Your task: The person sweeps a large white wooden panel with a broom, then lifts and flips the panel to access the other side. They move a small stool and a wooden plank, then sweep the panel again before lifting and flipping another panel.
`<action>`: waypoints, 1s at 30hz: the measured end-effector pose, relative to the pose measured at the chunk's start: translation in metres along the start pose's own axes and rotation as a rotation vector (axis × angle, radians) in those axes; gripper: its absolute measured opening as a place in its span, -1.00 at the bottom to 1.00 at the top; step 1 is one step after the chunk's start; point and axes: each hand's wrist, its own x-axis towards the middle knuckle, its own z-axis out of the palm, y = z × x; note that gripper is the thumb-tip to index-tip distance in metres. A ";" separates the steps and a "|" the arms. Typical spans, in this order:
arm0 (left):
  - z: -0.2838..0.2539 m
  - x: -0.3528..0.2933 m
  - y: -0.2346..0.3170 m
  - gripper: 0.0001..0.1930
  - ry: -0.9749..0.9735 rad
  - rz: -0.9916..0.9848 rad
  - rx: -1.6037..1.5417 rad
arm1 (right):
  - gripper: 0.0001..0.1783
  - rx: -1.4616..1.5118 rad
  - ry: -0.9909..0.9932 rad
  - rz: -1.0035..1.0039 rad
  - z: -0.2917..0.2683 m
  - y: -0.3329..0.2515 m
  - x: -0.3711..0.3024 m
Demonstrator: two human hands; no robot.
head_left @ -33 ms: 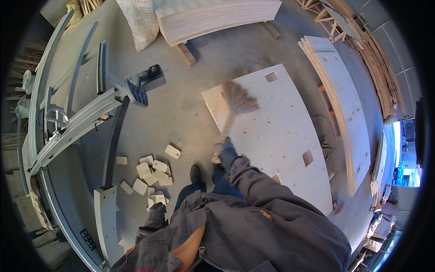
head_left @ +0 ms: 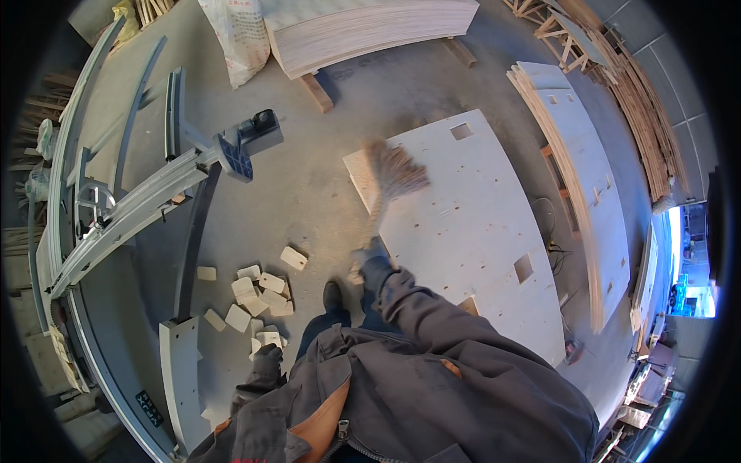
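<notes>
My right hand (head_left: 377, 266), in a dark glove, is closed round the handle of a straw hand broom (head_left: 377, 207). The broom's brown bristles spread over the upper left corner of a pale plywood panel (head_left: 455, 231), smeared by motion. Square cut-outs and small holes mark this panel. At my left side hangs my gloved left hand (head_left: 268, 355), above the near edge of a scatter of small wooden blocks (head_left: 247, 293). Its fingers are seen from above and mostly hidden.
On the left stands a metal-railed machine (head_left: 139, 212) with a black clamp-like head (head_left: 247, 143). Stacked plywood sheets (head_left: 370, 38) and a white sack (head_left: 239, 38) are at the far side. More cut panels (head_left: 583, 193) stand at the right, with cables (head_left: 549, 231) beside them.
My right hand and the broom have shifted a little to the left over the panel. My left hand has stayed in place.
</notes>
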 end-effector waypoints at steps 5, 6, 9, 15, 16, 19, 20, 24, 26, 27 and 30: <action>-0.014 0.028 -0.111 -0.94 -0.201 -0.216 -0.323 | -0.31 -0.311 -0.141 -0.042 0.094 0.021 -0.062; -0.015 0.030 -0.124 -0.89 -0.170 -0.257 -0.453 | -0.31 -0.306 -0.165 -0.067 0.097 0.019 -0.073; -0.019 0.024 -0.125 -0.82 -0.065 -0.022 -0.182 | -0.31 -0.273 -0.375 -0.079 0.103 0.011 -0.096; -0.035 0.014 -0.072 -0.79 0.085 -0.116 -0.209 | -0.15 -0.052 -0.602 0.156 0.088 -0.016 -0.130; -0.036 0.024 -0.097 -0.78 0.081 -0.130 -0.271 | -0.20 -0.211 -0.507 -0.175 0.083 0.001 -0.117; -0.036 0.030 -0.072 -0.80 0.090 0.159 -0.089 | -0.26 -0.565 -0.171 -0.880 0.050 0.054 -0.078; -0.035 0.032 -0.073 -0.80 0.105 0.196 -0.127 | -0.24 -0.606 -0.095 -0.940 0.036 0.046 -0.086; -0.035 0.050 -0.103 -0.82 0.044 0.108 -0.360 | -0.05 0.100 -0.173 -0.088 -0.031 -0.019 -0.147; -0.037 0.056 -0.091 -0.85 -0.042 0.065 -0.362 | 0.01 0.089 -0.025 -0.128 -0.065 -0.022 -0.147; -0.039 0.058 -0.098 -0.88 -0.093 0.025 -0.381 | 0.00 0.170 0.026 -0.038 -0.084 -0.024 -0.149; -0.051 0.073 -0.149 -0.88 -0.226 -0.195 -0.526 | -0.01 0.294 0.157 -0.045 -0.131 -0.011 -0.123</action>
